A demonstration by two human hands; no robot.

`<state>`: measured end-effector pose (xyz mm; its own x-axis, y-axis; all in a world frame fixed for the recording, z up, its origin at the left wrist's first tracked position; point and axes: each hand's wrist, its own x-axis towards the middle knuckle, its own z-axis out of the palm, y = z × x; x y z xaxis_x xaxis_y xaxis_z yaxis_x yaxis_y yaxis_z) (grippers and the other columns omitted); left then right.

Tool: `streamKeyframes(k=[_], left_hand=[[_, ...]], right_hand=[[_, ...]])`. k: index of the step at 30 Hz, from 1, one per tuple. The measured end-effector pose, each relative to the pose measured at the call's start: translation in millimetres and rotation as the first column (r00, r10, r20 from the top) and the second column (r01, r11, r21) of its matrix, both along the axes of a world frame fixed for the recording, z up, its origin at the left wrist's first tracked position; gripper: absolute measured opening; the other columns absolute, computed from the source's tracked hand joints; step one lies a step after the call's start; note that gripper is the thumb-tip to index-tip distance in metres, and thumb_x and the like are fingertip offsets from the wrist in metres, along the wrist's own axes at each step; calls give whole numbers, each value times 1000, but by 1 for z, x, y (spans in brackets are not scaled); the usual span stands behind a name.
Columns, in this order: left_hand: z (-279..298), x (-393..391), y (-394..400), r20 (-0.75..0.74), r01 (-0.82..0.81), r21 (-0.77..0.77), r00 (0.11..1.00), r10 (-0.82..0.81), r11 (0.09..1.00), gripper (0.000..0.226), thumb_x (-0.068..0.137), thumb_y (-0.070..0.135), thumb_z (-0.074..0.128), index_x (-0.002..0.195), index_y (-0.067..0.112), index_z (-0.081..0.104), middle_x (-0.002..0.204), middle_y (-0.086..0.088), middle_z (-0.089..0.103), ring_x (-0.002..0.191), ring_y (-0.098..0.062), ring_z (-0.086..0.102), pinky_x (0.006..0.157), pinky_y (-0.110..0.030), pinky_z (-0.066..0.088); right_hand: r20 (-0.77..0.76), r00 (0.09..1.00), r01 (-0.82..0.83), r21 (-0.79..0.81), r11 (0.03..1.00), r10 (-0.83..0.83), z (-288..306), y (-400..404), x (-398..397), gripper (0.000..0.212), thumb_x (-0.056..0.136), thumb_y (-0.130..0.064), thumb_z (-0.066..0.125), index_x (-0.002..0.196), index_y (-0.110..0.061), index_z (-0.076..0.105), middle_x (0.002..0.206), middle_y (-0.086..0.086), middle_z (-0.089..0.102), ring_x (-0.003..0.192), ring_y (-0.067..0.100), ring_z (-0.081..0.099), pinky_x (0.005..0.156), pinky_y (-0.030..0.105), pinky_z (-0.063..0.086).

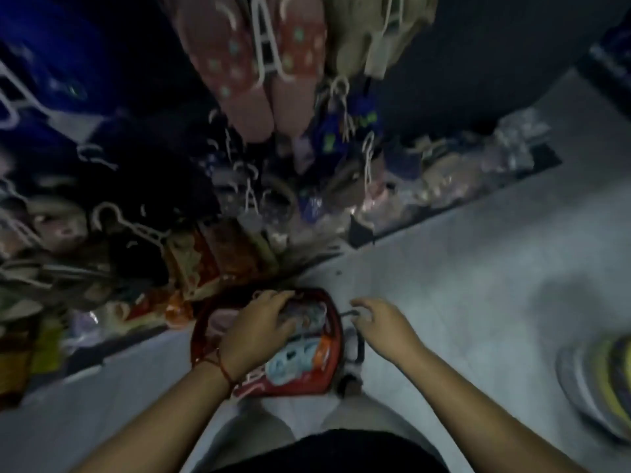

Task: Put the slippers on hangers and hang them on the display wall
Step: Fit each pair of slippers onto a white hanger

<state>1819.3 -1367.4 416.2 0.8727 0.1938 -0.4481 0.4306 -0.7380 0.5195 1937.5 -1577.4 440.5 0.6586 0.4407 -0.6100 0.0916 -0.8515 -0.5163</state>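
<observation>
Left hand [261, 331] spread inside red basket [336, 339]; right hand [379, 327] half-curled, grasp and labels unreadable.

Dim, blurred frame. Red basket [201, 331] on pale tiled floor [461, 268], filled with slippers [290, 361] in light blue and orange. Left hand [261, 327], red thread at wrist, palm down on the contents. Right hand [379, 324] just beside the basket's right edge, fingers curled at a thin dark handle [346, 314]; grip unclear. Pink patterned slippers on a white hanger [264, 46] above, on the display wall [495, 46].
</observation>
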Motion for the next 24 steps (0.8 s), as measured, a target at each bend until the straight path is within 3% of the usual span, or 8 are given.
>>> streamKeyframes(k=[4, 7, 9, 12, 15, 19, 22, 24], left_hand=[[-82, -81, 27, -210, -39, -132, 978, 10, 990, 73, 83, 62, 42, 142, 22, 53, 143, -2, 56, 129, -22, 54, 103, -37, 47], [-127, -116, 43, -274, -43, -179, 962, -7, 983, 74, 81, 64, 42, 140, 23, 56, 141, -1, 58, 127, -23, 56, 104, -35, 46], [-144, -126, 50, -336, -33, -170, 941, -26, 985, 72, 80, 68, 42, 140, 30, 56, 140, -2, 60, 124, -24, 58, 102, -38, 49], [-184, -133, 61, -394, 25, -123, 916, -72, 992, 71, 79, 63, 42, 141, 29, 53, 134, -7, 59, 118, -27, 60, 98, -39, 51], [-232, -132, 71, -398, 89, -37, 912, -96, 995, 67, 80, 52, 31, 133, 22, 59, 127, -7, 63, 114, -30, 61, 96, -36, 49], [-316, -134, 93, -311, 238, 36, 926, -216, 970, 58, 83, 49, 30, 137, 38, 48, 131, 5, 58, 122, -25, 55, 106, -45, 42], [-336, -119, 100, -250, 8, -34, 968, -16, 999, 47, 87, 46, 42, 133, 37, 43, 106, 0, 66, 98, -26, 63, 91, -47, 50], [-342, -104, 97, -197, -135, -96, 974, 114, 986, 53, 83, 46, 45, 135, 35, 39, 96, -7, 66, 88, -29, 63, 84, -48, 52]], right_hand=[[-138, 979, 135, -124, 983, -152, -47, 15, -87, 30, 97, -14, 56, 125, -14, 68, 126, 8, 68, 113, 23, 63, 87, 24, 44], [-210, 959, 151, -198, 969, -192, -86, 27, -131, 27, 95, -14, 58, 119, -14, 69, 120, 7, 70, 110, 24, 65, 86, 25, 44], [-235, 948, 169, -205, 964, -216, -107, 34, -147, 25, 95, -13, 58, 116, -12, 71, 111, 5, 72, 102, 19, 66, 80, 19, 43], [-295, 922, 190, -213, 958, -249, -145, 47, -163, 18, 95, -4, 56, 104, -3, 73, 81, -5, 68, 73, 8, 62, 64, 4, 41], [-322, 924, 132, -229, 964, -204, -197, 65, -166, 21, 99, -9, 52, 109, -6, 70, 102, 8, 72, 90, 20, 65, 76, 21, 46], [-387, 911, 19, -302, 953, -140, -261, 87, -156, 28, 99, -17, 45, 118, -16, 66, 117, 6, 70, 92, 18, 63, 81, 29, 48], [-376, 919, -2, -306, 952, -119, -297, 96, -145, 36, 98, -25, 55, 132, -18, 61, 134, 6, 61, 118, 23, 59, 95, 28, 46], [-377, 915, 24, -301, 953, -142, -316, 104, -140, 35, 97, -20, 58, 132, -13, 62, 126, 7, 61, 120, 23, 57, 89, 24, 42]])
